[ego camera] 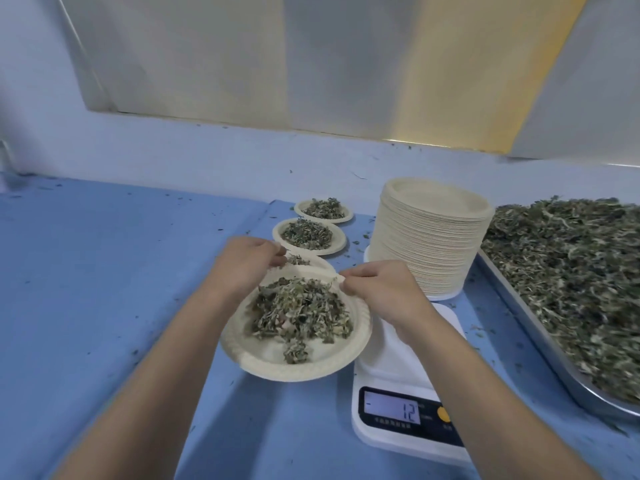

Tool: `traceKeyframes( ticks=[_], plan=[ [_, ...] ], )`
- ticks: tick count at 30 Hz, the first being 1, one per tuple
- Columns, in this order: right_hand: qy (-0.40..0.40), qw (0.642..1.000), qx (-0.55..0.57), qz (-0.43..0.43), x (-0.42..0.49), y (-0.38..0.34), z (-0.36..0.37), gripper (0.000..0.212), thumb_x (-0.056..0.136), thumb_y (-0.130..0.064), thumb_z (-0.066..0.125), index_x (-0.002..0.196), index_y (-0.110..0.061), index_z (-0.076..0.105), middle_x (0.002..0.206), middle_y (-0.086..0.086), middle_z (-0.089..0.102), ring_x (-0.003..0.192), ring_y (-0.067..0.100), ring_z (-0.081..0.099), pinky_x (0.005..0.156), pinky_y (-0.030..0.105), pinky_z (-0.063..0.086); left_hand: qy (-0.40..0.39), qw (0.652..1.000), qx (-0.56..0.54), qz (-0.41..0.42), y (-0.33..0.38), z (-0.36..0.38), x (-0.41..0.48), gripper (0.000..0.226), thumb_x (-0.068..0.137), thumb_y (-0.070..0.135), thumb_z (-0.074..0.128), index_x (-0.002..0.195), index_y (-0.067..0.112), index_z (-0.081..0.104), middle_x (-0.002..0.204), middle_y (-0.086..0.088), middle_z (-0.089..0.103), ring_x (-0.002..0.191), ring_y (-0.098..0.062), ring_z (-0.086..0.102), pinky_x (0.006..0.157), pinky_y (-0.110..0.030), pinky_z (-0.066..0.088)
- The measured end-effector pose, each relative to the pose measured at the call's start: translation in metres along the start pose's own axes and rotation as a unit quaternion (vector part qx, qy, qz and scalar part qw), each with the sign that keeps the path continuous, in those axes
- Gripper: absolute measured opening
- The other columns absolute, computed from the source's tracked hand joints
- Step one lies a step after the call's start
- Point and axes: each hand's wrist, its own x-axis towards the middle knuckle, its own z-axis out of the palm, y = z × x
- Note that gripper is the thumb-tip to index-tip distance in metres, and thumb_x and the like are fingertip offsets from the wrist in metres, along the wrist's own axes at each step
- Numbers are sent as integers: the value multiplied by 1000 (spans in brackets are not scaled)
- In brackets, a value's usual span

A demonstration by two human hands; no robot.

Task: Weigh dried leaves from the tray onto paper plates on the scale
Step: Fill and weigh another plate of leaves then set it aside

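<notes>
A paper plate point(277, 362) heaped with dried leaves point(301, 311) hangs tilted to the left of the white scale point(398, 368), partly over its platform. My left hand point(247, 263) pinches the plate's far rim. My right hand point(381, 289) pinches the far right rim. The scale's display point(394, 408) reads 12. A metal tray point(540, 344) piled with dried leaves point(571, 268) lies at the right. A tall stack of unused paper plates point(429, 237) stands behind the scale.
Three filled plates lie in a row behind my hands: a far plate point(323, 211), a middle plate point(308, 235) and a near plate point(304, 260) mostly hidden by my left hand. Leaf crumbs dot the blue table point(104, 271). A wall rises behind.
</notes>
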Motion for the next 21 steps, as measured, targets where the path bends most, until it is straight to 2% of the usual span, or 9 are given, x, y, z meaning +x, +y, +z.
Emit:
traceKeyframes(
  ticks=[2,5,7,9,11,15,19,21],
  plan=[
    [4,1000,2,-3,2,-1,4,15,76,-7,69,73,-20,74,91,-3,73,93,16,67,93,39,52,19,1000,8,18,-4,0,0,23,94,21,49,88,14,70,85,1,73,94,-14,66,99,-36,45],
    [10,1000,4,-5,5,-2,9,12,77,-9,70,80,-19,75,91,0,74,93,17,68,93,40,52,52,998,-10,34,-8,-5,1,28,94,26,49,76,19,70,78,2,73,88,-14,67,92,-34,48],
    [10,1000,6,-4,7,-1,13,12,77,-9,70,82,-18,76,92,1,74,93,19,68,93,41,52,63,997,6,46,-10,-7,0,31,94,29,49,75,19,71,76,4,73,85,-9,67,80,-25,48],
    [13,1000,4,-5,7,-1,16,12,77,-9,70,84,-17,76,92,1,74,94,19,68,93,41,52,74,995,33,61,-11,-9,-2,32,94,31,48,76,20,71,74,7,73,78,2,64,67,-14,41],
    [14,1000,3,-6,7,0,19,12,77,-9,70,81,-18,75,93,0,73,94,18,67,93,40,53,85,993,39,71,-10,-10,-4,32,95,31,47,76,20,71,72,8,73,70,11,60,58,-9,37],
    [-11,1000,-26,-4,7,0,25,15,77,-9,69,73,-23,71,93,-5,72,92,14,67,90,36,54,109,990,2,85,-6,-13,-7,32,95,29,47,78,19,71,73,8,73,84,0,63,64,-13,37],
    [-56,993,-101,-10,7,3,38,16,80,-11,67,93,-17,75,100,-5,70,95,13,64,84,28,51,112,989,-33,94,-1,-15,-8,32,95,27,47,79,18,73,74,6,73,82,-4,66,77,-18,45],
    [-75,987,-140,-17,6,4,44,16,82,-13,67,96,-13,75,106,-1,69,101,15,62,85,27,49,111,989,-48,88,1,-15,-9,31,94,26,47,79,17,73,73,5,73,79,-2,66,76,-19,46]
  ],
)
